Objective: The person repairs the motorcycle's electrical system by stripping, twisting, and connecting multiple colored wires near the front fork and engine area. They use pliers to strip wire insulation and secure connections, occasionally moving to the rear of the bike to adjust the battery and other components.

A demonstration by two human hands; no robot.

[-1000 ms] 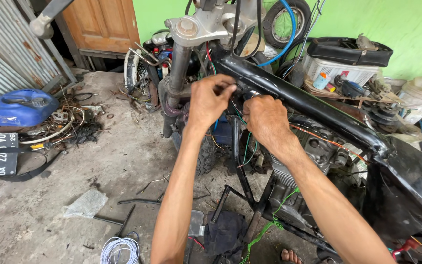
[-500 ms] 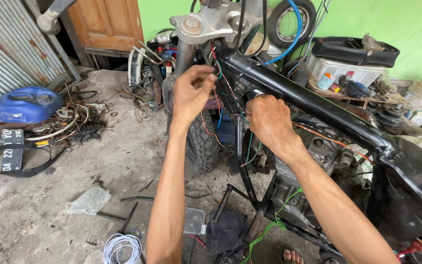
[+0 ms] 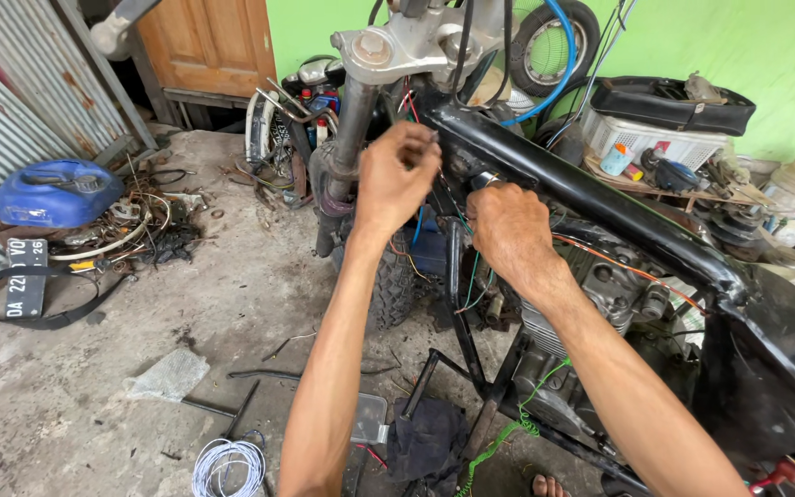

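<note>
The left hand (image 3: pixel 397 175) is raised beside the steering head of a stripped black steel motorcycle frame (image 3: pixel 581 189), its fingers (image 3: pixel 420 147) pinched narrow on what appears to be a thin wire; the exact strand is too small to confirm. The right hand (image 3: pixel 508 230) sits just below the frame's top tube, fingers curled inward toward the bundle of thin coloured wires (image 3: pixel 471 276) that hangs between the tube and the grey finned engine block (image 3: pixel 600 294); whether those fingers grip a strand cannot be told. The wires run loose from the steering head down past the front knobby tyre (image 3: pixel 393 285). Judged by appearance, the strands are light, limp and easily kinked, with thin insulation that could nick on metal edges; they are best taken close to a connector or junction, between thumb and forefinger, not pulled mid-span. On the concrete floor (image 3: pixel 232 304) lie a white wire coil (image 3: pixel 229 465), a dark rag (image 3: pixel 430 437) and a green coiled cord (image 3: pixel 499 437). A blue plastic fuel tank (image 3: pixel 57 191) rests by the corrugated wall, well apart from the work.
</note>
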